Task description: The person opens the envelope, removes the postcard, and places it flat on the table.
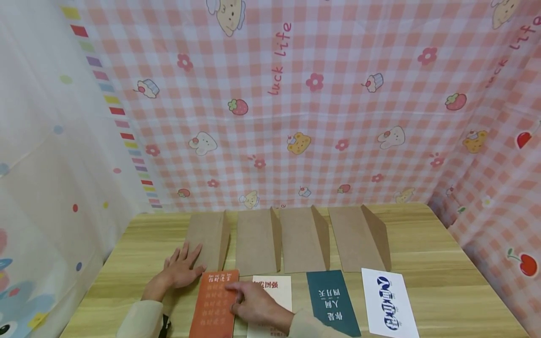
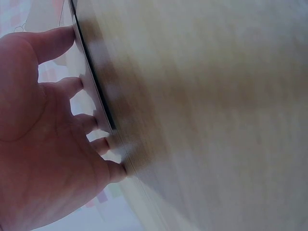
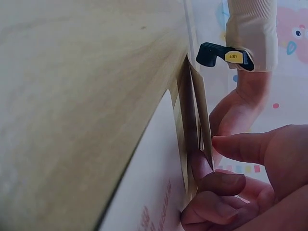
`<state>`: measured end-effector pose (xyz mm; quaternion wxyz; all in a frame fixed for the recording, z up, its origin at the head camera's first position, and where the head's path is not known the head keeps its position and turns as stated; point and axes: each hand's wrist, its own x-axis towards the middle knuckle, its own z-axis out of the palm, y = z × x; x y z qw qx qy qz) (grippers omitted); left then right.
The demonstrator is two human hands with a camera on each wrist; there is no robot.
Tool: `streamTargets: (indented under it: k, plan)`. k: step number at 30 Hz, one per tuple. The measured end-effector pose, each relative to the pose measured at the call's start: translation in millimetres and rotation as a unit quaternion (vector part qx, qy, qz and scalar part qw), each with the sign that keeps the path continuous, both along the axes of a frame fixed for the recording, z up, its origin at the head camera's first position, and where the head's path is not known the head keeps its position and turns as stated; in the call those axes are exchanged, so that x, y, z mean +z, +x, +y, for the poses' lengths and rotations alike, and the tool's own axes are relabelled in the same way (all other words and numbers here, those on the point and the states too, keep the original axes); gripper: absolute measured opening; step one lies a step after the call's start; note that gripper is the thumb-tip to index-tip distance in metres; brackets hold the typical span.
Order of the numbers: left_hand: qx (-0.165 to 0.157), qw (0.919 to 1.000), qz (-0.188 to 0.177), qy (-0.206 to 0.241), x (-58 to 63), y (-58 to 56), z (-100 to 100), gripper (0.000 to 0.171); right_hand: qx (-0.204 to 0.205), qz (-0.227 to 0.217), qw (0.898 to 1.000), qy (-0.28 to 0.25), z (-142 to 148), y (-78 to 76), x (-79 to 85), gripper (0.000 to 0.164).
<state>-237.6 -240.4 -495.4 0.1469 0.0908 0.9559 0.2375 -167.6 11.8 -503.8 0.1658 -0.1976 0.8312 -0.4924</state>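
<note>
My left hand [image 1: 181, 270] presses with spread, straight fingers on the leftmost kraft paper envelope [image 1: 205, 234]. In the left wrist view its fingertips [image 2: 118, 172] bear down along the wooden table's surface. An orange card [image 1: 211, 307] with pale lettering lies just below that envelope, close to the left thumb. At the card's right edge, my right hand [image 1: 258, 303] pinches it between thumb and index finger. The right wrist view shows the card [image 3: 199, 91] nearly edge-on, one finger on its upper face and another digit beneath. A white card with red lettering [image 1: 284, 293] is partly covered by my right hand.
Three more kraft envelopes [image 1: 255, 239] stand in a row to the right, their flaps unfolded. Below them lie a dark green card [image 1: 334, 300] and a white card with blue lettering [image 1: 390, 300]. Behind the wooden table [image 1: 439, 253] hangs a pink checked curtain [image 1: 296, 117].
</note>
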Motion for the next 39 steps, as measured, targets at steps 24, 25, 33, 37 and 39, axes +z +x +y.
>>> streamTargets:
  k: [24, 25, 33, 37, 39]
  plan:
    - [0.004, 0.9998, -0.005, -0.021, 2.1, -0.9, 3.2, 0.068, 0.018, -0.009, 1.000, 0.017, 1.6, -3.0, 5.2, 0.048]
    - [0.004, 0.9997, -0.004, -0.022, 1.8, -1.0, 3.0, 0.068, 0.019, -0.008, 1.000, 0.018, 1.7, -3.1, 5.3, 0.048]
    - [0.003, 0.9996, -0.005, -0.027, 1.3, -1.9, 2.7, 0.068, 0.022, -0.001, 0.999, 0.025, 2.2, -4.2, 2.5, 0.047]
    - [0.002, 0.9996, -0.005, -0.028, 2.2, -1.6, 3.1, 0.069, 0.023, -0.003, 1.000, 0.018, 3.9, -5.0, 2.0, 0.047]
    - [0.001, 0.9996, -0.005, -0.027, 2.9, -1.4, 3.4, 0.069, 0.025, -0.003, 1.000, 0.019, 5.4, -5.2, 2.6, 0.047]
